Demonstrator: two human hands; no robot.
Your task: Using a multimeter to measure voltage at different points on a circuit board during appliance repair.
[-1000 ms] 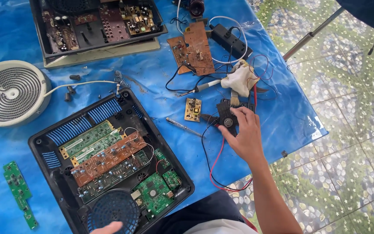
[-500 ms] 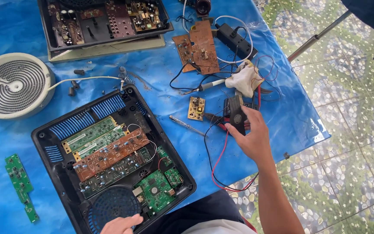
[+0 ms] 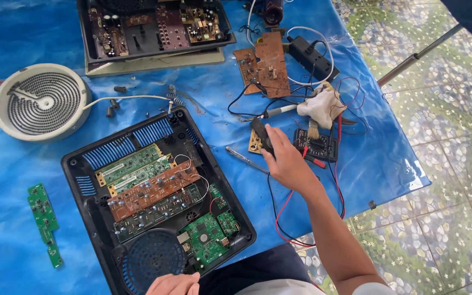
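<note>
Right hand [image 3: 286, 161] closed around a black probe [image 3: 261, 135], just right of the open black cooker base [image 3: 154, 202]. Left hand [image 3: 173, 284] loosely curled on that base's near edge, holding nothing. Best kept steady, leads untangled. Blue sheet [image 3: 6, 257] beneath; patterned tile floor [image 3: 443, 218] further right.

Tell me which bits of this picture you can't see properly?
All in the head view:
- The dark object in the right hand: the fingers wrap it, so its kind stays unclear.
- The left hand: cut off by the bottom edge, so its grip is untold.
- The second opened black case: its top is cut off by the upper edge.
- The parts on the brown circuit board in the black plastic housing: too small to tell.
</note>
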